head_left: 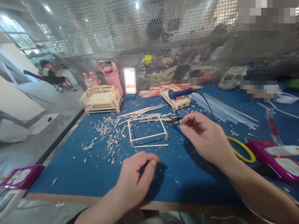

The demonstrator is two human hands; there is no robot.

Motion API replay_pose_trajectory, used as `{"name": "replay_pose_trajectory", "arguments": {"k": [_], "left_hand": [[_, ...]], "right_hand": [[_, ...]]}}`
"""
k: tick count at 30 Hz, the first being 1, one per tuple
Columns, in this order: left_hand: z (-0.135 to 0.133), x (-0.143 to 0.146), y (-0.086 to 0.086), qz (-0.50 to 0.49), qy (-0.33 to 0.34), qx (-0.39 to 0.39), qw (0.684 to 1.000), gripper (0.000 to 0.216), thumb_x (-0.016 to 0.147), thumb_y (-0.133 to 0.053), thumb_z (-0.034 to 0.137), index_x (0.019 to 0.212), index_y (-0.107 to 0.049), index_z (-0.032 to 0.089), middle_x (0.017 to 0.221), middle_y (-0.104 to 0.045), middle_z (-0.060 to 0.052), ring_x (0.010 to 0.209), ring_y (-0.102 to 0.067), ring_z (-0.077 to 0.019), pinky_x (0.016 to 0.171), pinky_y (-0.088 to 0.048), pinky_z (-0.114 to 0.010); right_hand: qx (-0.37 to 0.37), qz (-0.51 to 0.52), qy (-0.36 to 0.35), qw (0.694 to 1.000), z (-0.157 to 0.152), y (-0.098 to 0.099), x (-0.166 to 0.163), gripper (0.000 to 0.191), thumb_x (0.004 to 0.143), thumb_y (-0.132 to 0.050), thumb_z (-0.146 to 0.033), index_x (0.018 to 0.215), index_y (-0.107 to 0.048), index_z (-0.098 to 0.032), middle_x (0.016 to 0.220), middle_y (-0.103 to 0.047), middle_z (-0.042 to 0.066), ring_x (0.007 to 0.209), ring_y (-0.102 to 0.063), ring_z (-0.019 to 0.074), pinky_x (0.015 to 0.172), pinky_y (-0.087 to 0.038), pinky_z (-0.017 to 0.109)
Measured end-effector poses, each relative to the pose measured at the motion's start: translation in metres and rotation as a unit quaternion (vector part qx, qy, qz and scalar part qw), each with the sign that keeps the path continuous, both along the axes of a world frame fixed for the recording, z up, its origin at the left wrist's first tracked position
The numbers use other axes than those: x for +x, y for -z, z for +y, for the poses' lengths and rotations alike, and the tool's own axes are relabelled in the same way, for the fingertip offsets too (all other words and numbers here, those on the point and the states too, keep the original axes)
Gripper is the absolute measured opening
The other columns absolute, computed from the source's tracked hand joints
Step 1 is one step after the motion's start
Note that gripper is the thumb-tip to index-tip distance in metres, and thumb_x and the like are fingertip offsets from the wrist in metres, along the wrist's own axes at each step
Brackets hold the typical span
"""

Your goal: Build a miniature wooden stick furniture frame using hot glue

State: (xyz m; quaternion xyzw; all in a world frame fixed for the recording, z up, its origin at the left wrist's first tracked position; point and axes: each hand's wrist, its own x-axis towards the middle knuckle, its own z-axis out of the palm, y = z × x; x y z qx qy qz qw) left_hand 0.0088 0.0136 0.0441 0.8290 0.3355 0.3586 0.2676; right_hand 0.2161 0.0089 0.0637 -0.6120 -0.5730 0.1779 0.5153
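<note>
My left hand (137,175) is near the front of the blue table, thumb and forefinger together and nothing visible between them. Just beyond it lies a single thin wooden stick (150,146), and behind that stands a small rectangular frame of wooden sticks (148,137) on short legs. My right hand (205,133) hovers with loosely curled fingers, thumb apart from them. Close to its fingertips lie cutting pliers (173,120) with dark blue handles; whether the fingers touch the handles I cannot tell. Loose sticks (142,112) are heaped behind the frame.
A wooden stick bench (100,99) stands at back left, beside a pink bottle (114,77). A blue glue gun (181,92) rests on another stick model (175,104). Clear glue sticks (224,110), yellow tape ring (245,152) and purple device (273,158) lie right. Wood scraps (107,133) litter the left.
</note>
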Motion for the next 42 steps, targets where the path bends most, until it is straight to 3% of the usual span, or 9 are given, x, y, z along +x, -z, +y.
{"name": "replay_pose_trajectory", "arguments": {"k": [3,6,11,18,22,26,31,37,42], "left_hand": [[-0.013,0.002,0.01,-0.027,-0.023,-0.088,0.996,0.042,0.093,-0.033,0.026,0.056,-0.053,0.017,0.052,-0.055,0.0,0.05,-0.053,-0.0103,0.049,-0.042,-0.021],[-0.019,0.006,0.015,-0.096,-0.016,-0.124,0.988,0.042,0.093,-0.037,0.037,0.063,-0.059,0.017,0.062,-0.061,-0.003,0.06,-0.058,-0.0132,0.057,-0.047,-0.023],[-0.03,0.008,0.016,-0.13,0.128,-0.287,0.94,0.042,0.094,-0.033,0.044,0.118,-0.057,0.02,0.086,-0.07,-0.006,0.073,-0.065,-0.0159,0.062,-0.053,-0.025],[-0.033,-0.001,0.028,-0.158,-0.003,-0.163,0.974,0.021,0.086,-0.052,0.023,0.092,-0.072,0.021,0.095,-0.073,-0.004,0.09,-0.068,-0.0176,0.083,-0.054,-0.029],[-0.028,-0.006,0.031,-0.193,-0.065,-0.201,0.958,0.012,0.078,-0.063,0.023,0.08,-0.074,0.02,0.079,-0.074,-0.004,0.071,-0.069,-0.0163,0.068,-0.057,-0.026],[-0.03,-0.008,0.022,-0.199,-0.059,-0.28,0.938,0.027,0.074,-0.066,0.041,0.07,-0.073,0.015,0.064,-0.071,-0.006,0.055,-0.063,-0.014,0.052,-0.052,-0.022],[-0.034,-0.006,0.013,-0.178,0.11,-0.443,0.872,0.046,0.075,-0.059,0.057,0.095,-0.074,0.017,0.088,-0.073,-0.01,0.065,-0.064,-0.0151,0.056,-0.052,-0.023],[-0.034,-0.006,0.013,-0.256,0.15,-0.496,0.816,0.021,0.057,-0.081,0.037,0.06,-0.073,0.017,0.072,-0.071,-0.006,0.062,-0.062,-0.0141,0.057,-0.049,-0.022],[-0.037,-0.007,0.012,-0.166,0.085,-0.392,0.901,0.024,0.072,-0.069,0.034,0.06,-0.065,0.014,0.066,-0.062,-0.003,0.056,-0.05,-0.0096,0.051,-0.038,-0.02]], "right_hand": [[-0.125,-0.056,-0.182,0.974,-0.027,-0.017,-0.013,0.019,0.082,-0.051,-0.033,0.067,-0.053,-0.022,0.057,-0.049,-0.002,0.052,-0.042,0.0111,0.047,-0.033,0.023],[-0.208,0.109,-0.327,0.915,-0.049,-0.007,-0.033,0.038,0.089,-0.04,-0.047,0.064,-0.049,-0.02,0.058,-0.045,-0.002,0.052,-0.039,0.0099,0.048,-0.032,0.022],[-0.249,0.486,-0.274,0.792,-0.067,0.036,-0.067,0.043,0.081,-0.045,-0.064,0.078,-0.05,-0.021,0.065,-0.048,-0.002,0.056,-0.046,0.011,0.05,-0.04,0.022],[-0.139,0.413,-0.236,0.869,-0.073,0.063,-0.066,0.047,0.081,-0.047,-0.061,0.115,-0.047,-0.029,0.094,-0.064,0.007,0.09,-0.061,0.0234,0.081,-0.048,0.04],[-0.072,0.344,-0.144,0.925,-0.065,0.068,-0.053,0.048,0.078,-0.047,-0.063,0.11,-0.046,-0.027,0.093,-0.065,0.009,0.085,-0.063,0.0246,0.078,-0.049,0.041],[0.021,0.142,-0.026,0.989,-0.074,0.068,-0.057,0.045,0.085,-0.053,-0.041,0.125,-0.041,-0.026,0.126,-0.051,0.011,0.116,-0.049,0.0243,0.096,-0.038,0.041],[0.011,0.058,-0.053,0.997,-0.079,0.072,-0.065,0.054,0.081,-0.06,-0.041,0.129,-0.038,-0.028,0.128,-0.048,0.008,0.12,-0.045,0.0242,0.096,-0.038,0.039],[-0.033,0.135,-0.133,0.981,-0.082,0.076,-0.061,0.075,0.07,-0.062,-0.063,0.132,-0.035,-0.03,0.13,-0.049,0.009,0.119,-0.048,0.026,0.094,-0.042,0.039],[-0.029,0.138,-0.097,0.985,-0.085,0.076,-0.063,0.061,0.078,-0.064,-0.044,0.13,-0.038,-0.027,0.126,-0.054,0.009,0.116,-0.051,0.0238,0.095,-0.044,0.038]]}}
